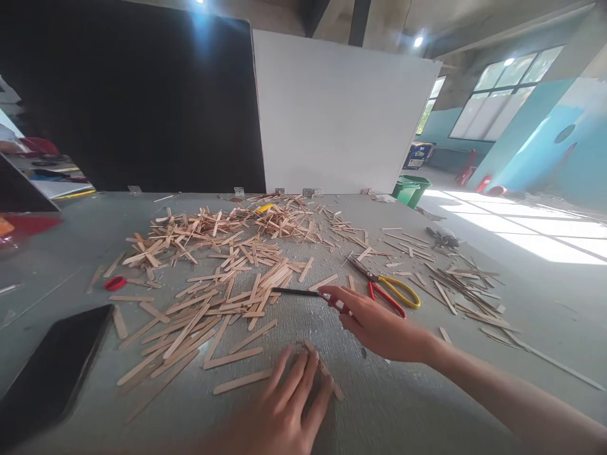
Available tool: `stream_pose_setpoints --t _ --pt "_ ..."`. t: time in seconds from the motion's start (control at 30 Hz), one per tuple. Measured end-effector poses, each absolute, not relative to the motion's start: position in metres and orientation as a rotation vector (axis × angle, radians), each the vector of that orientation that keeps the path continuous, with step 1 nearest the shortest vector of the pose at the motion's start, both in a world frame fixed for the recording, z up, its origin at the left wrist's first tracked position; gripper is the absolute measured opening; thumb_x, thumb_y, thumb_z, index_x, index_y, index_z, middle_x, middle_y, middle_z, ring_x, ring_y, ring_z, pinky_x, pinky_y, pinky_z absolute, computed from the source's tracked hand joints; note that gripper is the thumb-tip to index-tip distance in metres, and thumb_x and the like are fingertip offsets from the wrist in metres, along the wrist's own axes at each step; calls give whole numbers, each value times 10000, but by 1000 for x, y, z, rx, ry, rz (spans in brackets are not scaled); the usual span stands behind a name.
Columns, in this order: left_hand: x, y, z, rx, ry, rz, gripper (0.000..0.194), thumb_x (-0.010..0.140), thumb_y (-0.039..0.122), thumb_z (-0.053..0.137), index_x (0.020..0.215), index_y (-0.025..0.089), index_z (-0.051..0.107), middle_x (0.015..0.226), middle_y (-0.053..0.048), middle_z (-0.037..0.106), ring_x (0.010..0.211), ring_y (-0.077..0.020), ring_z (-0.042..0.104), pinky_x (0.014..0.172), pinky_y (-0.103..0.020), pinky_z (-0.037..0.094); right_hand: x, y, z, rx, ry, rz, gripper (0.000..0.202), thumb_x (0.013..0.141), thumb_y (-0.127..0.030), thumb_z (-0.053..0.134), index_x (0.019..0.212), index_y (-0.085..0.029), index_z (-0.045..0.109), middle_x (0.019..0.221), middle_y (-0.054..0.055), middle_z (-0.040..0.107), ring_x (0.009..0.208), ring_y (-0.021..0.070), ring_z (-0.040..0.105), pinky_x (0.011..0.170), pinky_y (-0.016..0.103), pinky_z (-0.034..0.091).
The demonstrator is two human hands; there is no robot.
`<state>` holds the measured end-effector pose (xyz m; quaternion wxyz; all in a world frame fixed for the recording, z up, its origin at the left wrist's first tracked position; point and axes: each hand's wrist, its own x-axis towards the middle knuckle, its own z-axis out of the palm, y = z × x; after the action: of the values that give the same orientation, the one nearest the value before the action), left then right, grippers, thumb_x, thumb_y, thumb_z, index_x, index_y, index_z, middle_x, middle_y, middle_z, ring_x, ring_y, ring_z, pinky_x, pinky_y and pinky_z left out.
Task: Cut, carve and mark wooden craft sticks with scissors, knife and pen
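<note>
My left hand [294, 404] lies low on the table with its fingers spread. Its fingertips touch a short wooden craft stick [337, 390], partly covered by them. Another craft stick [241, 382] runs in under the hand from the left. Between thumb and fingers, my right hand [365, 316] grips a thin black pen-like rod [296, 291], which points left to a heap of craft sticks [203, 313]; its exact kind is unclear. Just beyond that hand are scissors [374, 278] with one yellow and one red handle, blades pointing away.
A black phone-like slab [52, 373] lies at left, near a red ring [115, 283]. More sticks pile up [190, 230] at the back, with thin broken strips [469, 291] at right. Black [180, 101] and white panels [341, 114] stand along the table's far edge.
</note>
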<state>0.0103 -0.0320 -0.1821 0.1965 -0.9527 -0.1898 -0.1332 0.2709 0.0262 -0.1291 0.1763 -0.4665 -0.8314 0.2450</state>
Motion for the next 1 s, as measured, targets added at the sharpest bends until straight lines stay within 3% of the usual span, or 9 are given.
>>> stream_pose_setpoints --t 0.17,0.37,0.5,0.63,0.83,1.0 --pt "10 -32 -181 -2639 -512 -361 392 1085 201 427 1378 87 662 1343 -212 743 1252 -373 685 1077 -520 467 273 32 -136 -1308 -2347 535 394 1057 -53 384 1299 -201 658 1325 129 672 1190 211 693 1016 382 587" --pt "11 -32 -180 -2602 -501 -350 393 1080 203 422 1371 96 664 1334 -203 753 1252 -364 688 1077 -514 472 274 30 -142 -1325 -2385 492 367 1074 -122 477 1391 -222 634 1483 125 616 1372 243 618 1170 454 508" --pt "12 -34 -176 -2571 -487 -318 388 1086 217 415 1355 91 665 1326 -197 763 1235 -369 713 1041 -509 495 267 21 -136 -1273 -2467 463 304 1102 -151 470 1313 -219 678 1450 113 649 1391 230 603 1161 409 518" --pt "13 -34 -175 -2576 -480 -320 388 1089 231 413 1338 74 667 1308 -213 767 1206 -374 728 1035 -517 492 264 12 -137 -1243 -2567 265 335 1057 -131 536 1364 -178 661 1459 162 658 1405 286 594 1154 444 523" --pt "13 -35 -175 -2610 -511 -360 404 1085 213 406 1362 66 661 1314 -223 755 1219 -382 705 1067 -530 451 261 0 -149 -1097 -2685 -57 282 1033 -160 591 1273 -141 738 1410 165 704 1458 317 550 1253 468 425" --pt "15 -36 -179 -2554 -540 -423 379 1097 249 403 1300 93 683 1261 -192 783 1179 -370 721 1041 -528 450 262 -2 -154 -1032 -2797 -100 255 1006 -181 661 1237 -112 745 1442 198 684 1436 328 574 1215 436 478"
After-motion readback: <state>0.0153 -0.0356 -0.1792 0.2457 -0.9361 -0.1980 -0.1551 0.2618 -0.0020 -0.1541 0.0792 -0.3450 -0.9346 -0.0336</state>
